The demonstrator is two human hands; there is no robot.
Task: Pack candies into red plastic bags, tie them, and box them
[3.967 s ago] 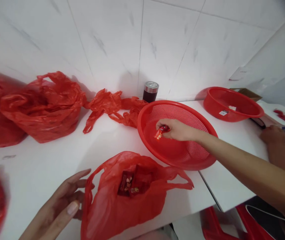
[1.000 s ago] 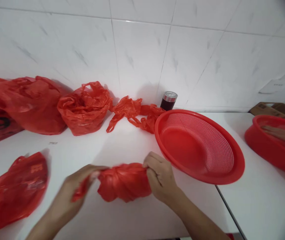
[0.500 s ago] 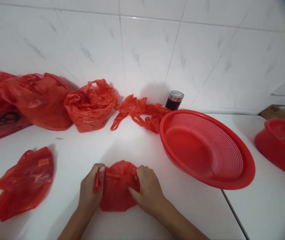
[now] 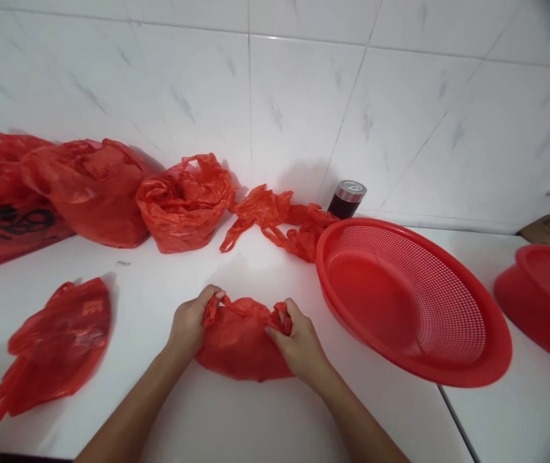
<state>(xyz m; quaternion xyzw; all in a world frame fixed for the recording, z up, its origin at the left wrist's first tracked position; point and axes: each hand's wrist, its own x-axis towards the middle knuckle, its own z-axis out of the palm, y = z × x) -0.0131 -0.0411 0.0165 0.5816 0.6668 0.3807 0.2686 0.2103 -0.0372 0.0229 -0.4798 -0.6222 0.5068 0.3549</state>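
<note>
"Left hand (image 4: 191, 321) and right hand (image 4: 297, 341) have risen from pressing on the red bag (image 4: 241, 350) to pinching its top. What are the fingers (image 4: 212, 299) doing?"

"Clamped on it. Each hand's fingers curl round a gathered twist of plastic, the hands just apart, with the bag's body bulging between and below them at six o'clock."

"How far along is the bag?"

"It is bunched into a rounded bundle, its loose ends drawn up into both grips. No knot shows, nothing inside shows, and it has not left the hands."

"What lies around it?"

"A flat bag (image 4: 60, 341) sits at nine o'clock, well apart from the left hand. A red colander (image 4: 462, 379) sits at three o'clock, near the right hand but not touching it. Along the wall, bulging bags (image 4: 87, 193) sit at ten, a crumpled bag (image 4: 275, 215) at twelve, and a dark can (image 4: 346, 199) at one, all on the white worktop (image 4: 265, 270)."
</note>
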